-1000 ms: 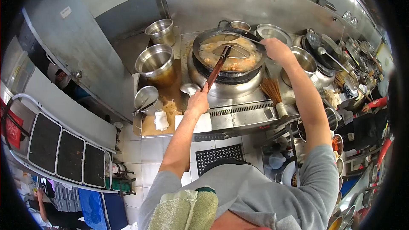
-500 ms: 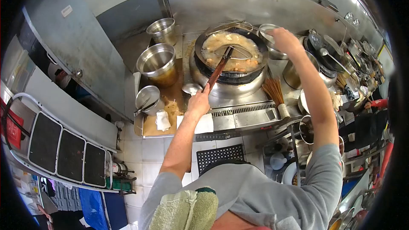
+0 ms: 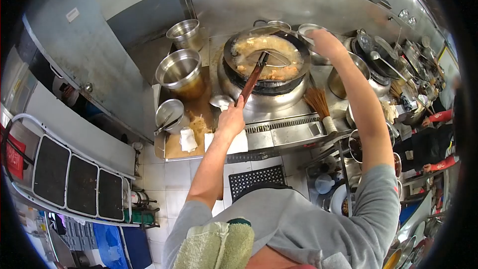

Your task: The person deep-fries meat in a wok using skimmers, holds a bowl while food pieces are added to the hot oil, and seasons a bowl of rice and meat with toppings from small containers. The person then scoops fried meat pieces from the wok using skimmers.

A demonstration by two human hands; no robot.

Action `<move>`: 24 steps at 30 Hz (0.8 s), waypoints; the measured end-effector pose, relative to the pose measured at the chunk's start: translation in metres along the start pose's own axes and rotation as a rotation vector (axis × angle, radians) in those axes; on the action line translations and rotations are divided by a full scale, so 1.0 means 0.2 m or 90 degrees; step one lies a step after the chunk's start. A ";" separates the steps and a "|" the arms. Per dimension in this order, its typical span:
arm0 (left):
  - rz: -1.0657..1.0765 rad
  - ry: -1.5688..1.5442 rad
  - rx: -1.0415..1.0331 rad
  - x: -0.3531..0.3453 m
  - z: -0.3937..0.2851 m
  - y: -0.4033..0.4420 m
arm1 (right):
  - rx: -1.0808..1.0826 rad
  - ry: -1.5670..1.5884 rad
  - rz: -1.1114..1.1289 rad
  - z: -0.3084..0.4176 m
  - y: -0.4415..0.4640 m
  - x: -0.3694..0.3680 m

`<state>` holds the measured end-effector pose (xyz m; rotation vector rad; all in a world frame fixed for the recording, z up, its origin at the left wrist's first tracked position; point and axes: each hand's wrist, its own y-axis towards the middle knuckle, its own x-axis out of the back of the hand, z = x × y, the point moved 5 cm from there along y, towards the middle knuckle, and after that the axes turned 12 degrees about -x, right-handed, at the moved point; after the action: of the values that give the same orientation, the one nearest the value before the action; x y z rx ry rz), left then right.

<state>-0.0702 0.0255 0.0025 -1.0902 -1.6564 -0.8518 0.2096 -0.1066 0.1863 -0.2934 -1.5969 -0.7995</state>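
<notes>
wok [image 3: 229, 65] w/ food [image 3: 280, 73]: l hand [image 3: 231, 120] grips wooden handle [image 3: 253, 81], r hand [image 3: 325, 45] metal utensil [image 3: 272, 29]

The long handle [image 3: 252, 82] is reddish brown, the bristle brush [image 3: 318, 102] orange-brown with a pale binding. The shirt [image 3: 284, 214] is plain grey, the towel [image 3: 221, 246] pale green, and the floor mat [image 3: 257, 180] black with light dots.

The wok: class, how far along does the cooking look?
Done: the food is in the wok, in frothy liquid. In hand: the left hand holds a wooden-handled tool over it; the right hand holds a blurred tool near the far rim. Left, probably: lifting the food out; whether it is cooked, I cannot tell.
</notes>
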 end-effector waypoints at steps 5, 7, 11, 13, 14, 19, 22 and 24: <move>0.008 0.007 -0.006 -0.03 0.05 0.02 | -0.132 0.078 -0.001 -0.10 -0.12 0.17; 0.025 0.006 0.011 -0.04 0.06 0.03 | -0.096 0.039 0.003 -0.14 -0.16 0.14; 0.029 0.041 0.005 -0.09 0.09 0.07 | -0.114 -0.019 0.066 -0.27 -0.11 -0.15; 0.032 0.049 -0.008 -0.06 0.05 0.05 | -0.075 -0.028 0.038 -0.34 -0.16 -0.18; 0.030 0.057 -0.009 -0.03 0.02 0.04 | -0.110 0.019 0.070 -0.36 -0.22 -0.15; -0.006 0.073 -0.043 -0.14 0.03 0.07 | -0.049 0.125 -0.021 -0.55 -0.44 -0.10; -0.028 0.090 -0.043 -0.13 -0.01 0.07 | -0.084 0.199 0.007 -0.55 -0.59 0.10; -0.026 0.090 -0.027 -0.11 -0.04 0.10 | -0.087 0.208 0.069 -0.79 -0.56 -0.04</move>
<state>-0.0456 0.0197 -0.0149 -1.0039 -1.5535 -0.9734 0.2657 -0.2869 0.1413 -0.3259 -1.2142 -0.8282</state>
